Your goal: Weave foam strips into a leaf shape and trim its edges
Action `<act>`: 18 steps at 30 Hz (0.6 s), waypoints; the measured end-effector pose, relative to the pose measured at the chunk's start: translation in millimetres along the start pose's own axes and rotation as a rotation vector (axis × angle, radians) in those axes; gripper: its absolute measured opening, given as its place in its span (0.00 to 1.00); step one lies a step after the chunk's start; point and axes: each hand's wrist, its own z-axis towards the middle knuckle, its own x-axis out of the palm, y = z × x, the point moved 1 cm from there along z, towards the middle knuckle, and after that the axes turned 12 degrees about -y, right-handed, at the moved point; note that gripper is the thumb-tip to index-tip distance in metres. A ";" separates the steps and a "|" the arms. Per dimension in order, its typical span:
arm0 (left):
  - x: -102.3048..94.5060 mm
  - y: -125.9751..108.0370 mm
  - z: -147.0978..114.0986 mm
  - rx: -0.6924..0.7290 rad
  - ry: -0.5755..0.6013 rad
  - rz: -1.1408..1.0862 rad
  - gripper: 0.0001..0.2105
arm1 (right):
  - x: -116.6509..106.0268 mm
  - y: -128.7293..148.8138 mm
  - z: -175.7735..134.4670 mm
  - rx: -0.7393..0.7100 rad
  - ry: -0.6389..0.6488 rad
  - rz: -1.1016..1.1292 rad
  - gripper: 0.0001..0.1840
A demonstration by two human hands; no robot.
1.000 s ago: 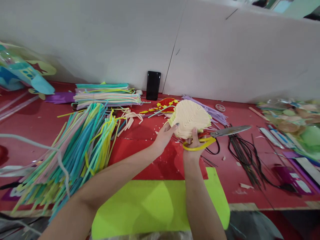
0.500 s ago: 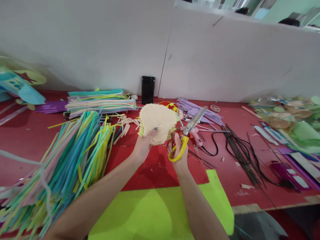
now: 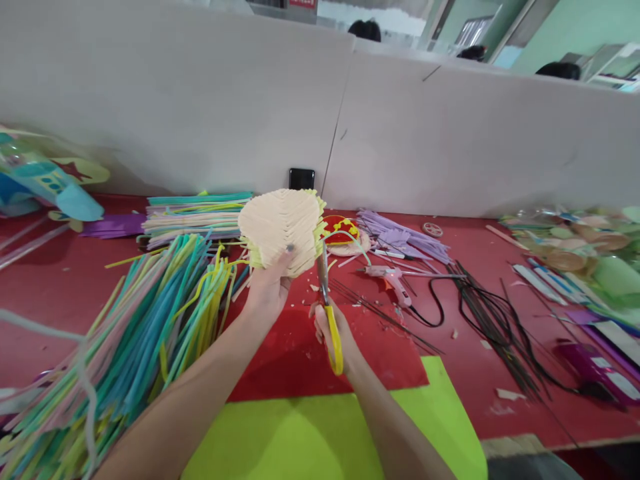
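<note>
My left hand (image 3: 270,288) grips a cream fuzzy piece (image 3: 283,223), made of pipe cleaners laid side by side, by its lower edge. Pale yellow-green ends stick out along its rim. In my right hand (image 3: 333,333) are scissors (image 3: 334,340) with yellow handles, their blades pointing up beside the right edge of the piece. Whether the blades touch that edge I cannot tell. Behind the scissors lies a round red and yellow piece (image 3: 340,229) with a pale border. A pink glue gun (image 3: 395,283) rests to the right of my right hand.
Bundles of coloured pipe cleaners (image 3: 150,333) cover the left side, with purple ones (image 3: 400,233) at the back. A black phone (image 3: 301,179) leans on the white partition (image 3: 200,100). Dark wires (image 3: 495,320) and a purple device (image 3: 595,370) lie right. Yellow-green material (image 3: 300,440) is in front.
The cream piece has moved left and turned slightly. My right hand has come lower and left, and the scissors swung from slanting right to nearly upright beside the piece's edge.
</note>
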 end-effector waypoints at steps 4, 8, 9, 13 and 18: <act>0.5 1.9 -3.1 0.047 0.005 -0.001 0.31 | 0.5 -6.9 4.0 -0.053 0.040 -0.028 0.27; -0.9 9.8 -7.6 0.058 0.030 0.029 0.33 | 0.1 -13.1 8.3 -0.087 0.040 -0.027 0.29; -1.3 12.1 -8.8 0.061 0.037 0.037 0.33 | 0.0 -13.5 8.8 -0.082 0.039 -0.025 0.29; -3.0 18.4 -11.6 0.081 0.068 0.064 0.33 | -0.8 -11.2 8.5 -0.064 0.042 -0.010 0.28; -4.4 21.1 -12.2 0.115 0.074 0.084 0.34 | -1.1 -8.1 6.2 -0.066 0.029 -0.002 0.26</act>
